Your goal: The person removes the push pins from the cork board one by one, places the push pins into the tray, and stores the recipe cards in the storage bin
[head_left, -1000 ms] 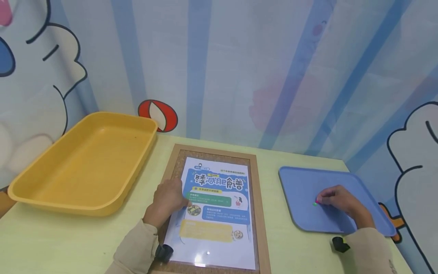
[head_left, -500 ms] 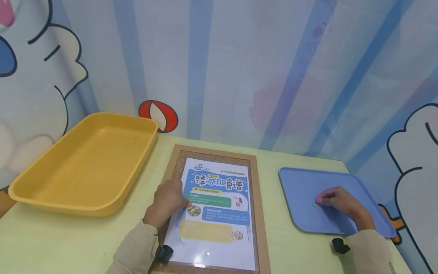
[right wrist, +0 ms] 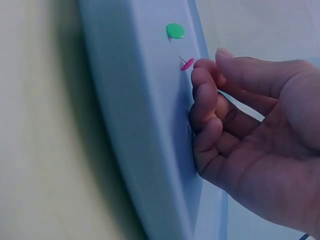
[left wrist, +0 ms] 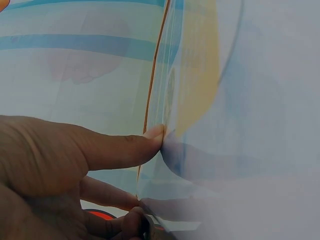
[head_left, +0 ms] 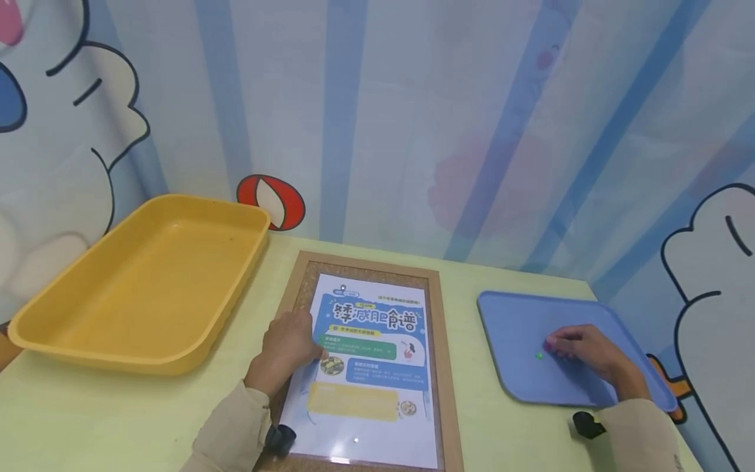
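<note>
A cork board with a wooden frame (head_left: 439, 314) lies on the table. On it is a printed poster (head_left: 377, 436) in a glossy clear sleeve. My left hand (head_left: 290, 344) rests at the board's left side; its thumb (left wrist: 120, 149) presses on the sleeve. In the right wrist view a pink thumbtack (right wrist: 188, 63) lies tilted on the blue tray (head_left: 519, 380), its pin sticking out. Beside it is a green thumbtack (right wrist: 175, 31). My right hand (head_left: 586, 351) is over the tray with curled fingers, the index fingertip right at the pink tack, the thumb apart from it.
A deep yellow tray (head_left: 153, 275) stands on the table at the left. A cartoon-printed curtain (head_left: 383, 131) with blue stripes rises behind the table. The blue tray has a low raised rim on the right side.
My right fingers have shifted slightly around the pink thumbtack, and the green thumbtack shows a little farther from them. My left hand stays in place on the board.
</note>
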### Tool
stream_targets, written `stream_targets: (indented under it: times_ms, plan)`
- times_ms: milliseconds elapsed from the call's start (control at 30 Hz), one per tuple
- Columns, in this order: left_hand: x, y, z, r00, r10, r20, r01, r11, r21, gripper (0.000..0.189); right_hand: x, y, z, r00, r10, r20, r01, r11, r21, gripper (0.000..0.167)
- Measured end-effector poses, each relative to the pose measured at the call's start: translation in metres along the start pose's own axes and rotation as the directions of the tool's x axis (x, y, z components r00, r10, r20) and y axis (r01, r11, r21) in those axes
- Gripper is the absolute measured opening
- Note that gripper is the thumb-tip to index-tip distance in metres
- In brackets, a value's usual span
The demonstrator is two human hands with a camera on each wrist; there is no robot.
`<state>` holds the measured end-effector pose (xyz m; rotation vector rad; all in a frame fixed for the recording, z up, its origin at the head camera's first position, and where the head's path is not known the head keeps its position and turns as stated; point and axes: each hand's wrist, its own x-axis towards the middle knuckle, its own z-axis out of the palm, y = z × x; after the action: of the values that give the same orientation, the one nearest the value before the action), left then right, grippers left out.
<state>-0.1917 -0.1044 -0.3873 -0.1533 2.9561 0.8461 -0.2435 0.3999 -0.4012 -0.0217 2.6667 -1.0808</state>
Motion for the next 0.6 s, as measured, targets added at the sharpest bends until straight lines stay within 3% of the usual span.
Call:
stream_targets:
  times_ms: [267,600]
  plan:
    - [0.0004,0.0,0.0006,1.0,-0.001,0.006,0.001,1.0,0.004,0.055,0.0019,0.0025,0.0012,1.0,0.011,0.014,-0.011,0.999,0.037,0.034]
    - [0.0022,-0.0009,0.0028,1.0,-0.011,0.008,0.011,1.0,0.005,0.057,0.0037,-0.0023,0.0012,1.0,0.008,0.018,-0.007,1.0,-0.019,0.029]
